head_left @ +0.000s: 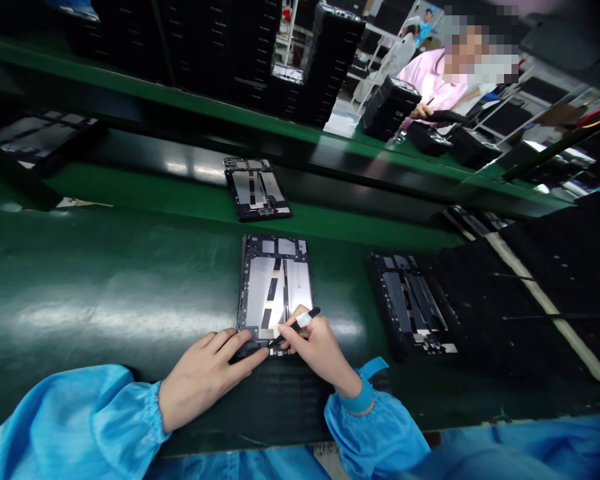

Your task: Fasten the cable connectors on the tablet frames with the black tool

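An opened tablet housing [257, 287] lies on the green bench in front of me, its silver inside and dark flex strips facing up. My right hand [313, 343] is closed round a black pen-like tool [297, 323] with a white wrap, its tip down at the housing's near edge. My left hand [210, 367] lies flat with its fingers spread, index finger and thumb at the near left corner of the housing. Nothing is held in it. The small parts under the tool tip are partly hidden by my fingers.
A second housing [260, 190] lies farther back, and a third [410, 303] lies to the right beside black material [520, 293]. A green shelf edge [205, 110] crosses behind, bearing black stacks. A person in pink [433, 80] is beyond it.
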A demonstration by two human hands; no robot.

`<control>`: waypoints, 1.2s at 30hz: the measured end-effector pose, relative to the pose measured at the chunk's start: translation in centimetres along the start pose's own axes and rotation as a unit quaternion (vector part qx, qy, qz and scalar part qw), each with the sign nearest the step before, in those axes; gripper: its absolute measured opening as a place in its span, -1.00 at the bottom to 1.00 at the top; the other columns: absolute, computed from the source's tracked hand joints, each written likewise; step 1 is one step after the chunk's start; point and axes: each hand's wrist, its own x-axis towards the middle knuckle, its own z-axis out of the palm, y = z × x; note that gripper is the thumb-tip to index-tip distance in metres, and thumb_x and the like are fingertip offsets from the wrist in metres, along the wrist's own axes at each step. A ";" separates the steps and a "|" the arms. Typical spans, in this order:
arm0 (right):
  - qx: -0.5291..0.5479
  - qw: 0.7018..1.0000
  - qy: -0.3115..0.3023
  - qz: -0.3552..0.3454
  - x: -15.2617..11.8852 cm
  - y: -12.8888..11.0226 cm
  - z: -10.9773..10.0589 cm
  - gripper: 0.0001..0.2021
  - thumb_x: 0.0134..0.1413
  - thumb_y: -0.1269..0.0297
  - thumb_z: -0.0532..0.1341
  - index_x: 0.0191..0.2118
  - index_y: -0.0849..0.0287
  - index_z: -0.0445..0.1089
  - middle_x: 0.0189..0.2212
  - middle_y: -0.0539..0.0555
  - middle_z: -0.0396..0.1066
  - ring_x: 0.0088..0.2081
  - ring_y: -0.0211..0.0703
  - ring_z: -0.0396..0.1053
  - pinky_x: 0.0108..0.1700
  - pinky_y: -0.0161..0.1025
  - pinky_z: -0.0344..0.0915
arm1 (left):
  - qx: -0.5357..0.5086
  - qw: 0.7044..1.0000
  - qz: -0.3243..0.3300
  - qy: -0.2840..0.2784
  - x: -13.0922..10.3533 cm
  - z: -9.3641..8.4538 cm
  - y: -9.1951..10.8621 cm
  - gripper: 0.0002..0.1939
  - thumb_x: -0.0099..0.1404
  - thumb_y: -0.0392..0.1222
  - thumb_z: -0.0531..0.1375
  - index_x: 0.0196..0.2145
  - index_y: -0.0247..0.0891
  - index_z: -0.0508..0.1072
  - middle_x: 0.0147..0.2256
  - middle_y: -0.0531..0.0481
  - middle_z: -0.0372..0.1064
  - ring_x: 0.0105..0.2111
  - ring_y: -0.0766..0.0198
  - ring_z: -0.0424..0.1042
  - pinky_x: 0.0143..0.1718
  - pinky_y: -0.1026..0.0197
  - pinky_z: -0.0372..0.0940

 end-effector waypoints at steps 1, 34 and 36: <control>0.001 1.000 0.003 -0.005 0.0 0.0 0.0 -0.79 0.12 0.11 0.32 -0.35 0.12 0.37 -0.54 -0.05 0.45 -0.45 -0.09 0.58 -0.47 -0.31 0.47 | -0.008 1.000 -0.005 -0.004 0.1 0.0 0.0 -0.63 0.57 -0.26 -0.04 0.13 -0.12 0.49 0.01 -0.19 0.47 -0.12 0.03 0.49 -0.16 0.04 0.45; 0.131 0.969 0.194 -0.078 2.1 3.4 1.7 -0.56 0.02 -0.32 0.34 -0.45 -0.05 0.39 -0.46 0.05 0.42 -0.17 0.25 0.53 0.26 0.18 0.33 | -0.481 0.529 -0.601 0.358 -6.0 -6.0 -16.5 -0.31 0.30 -0.18 0.32 0.36 -0.04 0.31 0.21 -0.12 0.39 -0.16 0.13 0.56 -0.47 0.31 0.54; 0.093 0.972 0.199 -0.079 2.6 4.0 2.1 -0.55 0.00 -0.32 0.33 -0.47 -0.03 0.38 -0.45 0.05 0.39 -0.16 0.26 0.52 0.19 0.13 0.38 | -0.482 0.528 -0.602 0.356 -3.5 -5.8 -20.7 -0.32 0.36 -0.28 0.27 0.39 -0.14 0.24 0.20 -0.20 0.37 -0.20 0.22 0.55 -0.48 0.36 0.52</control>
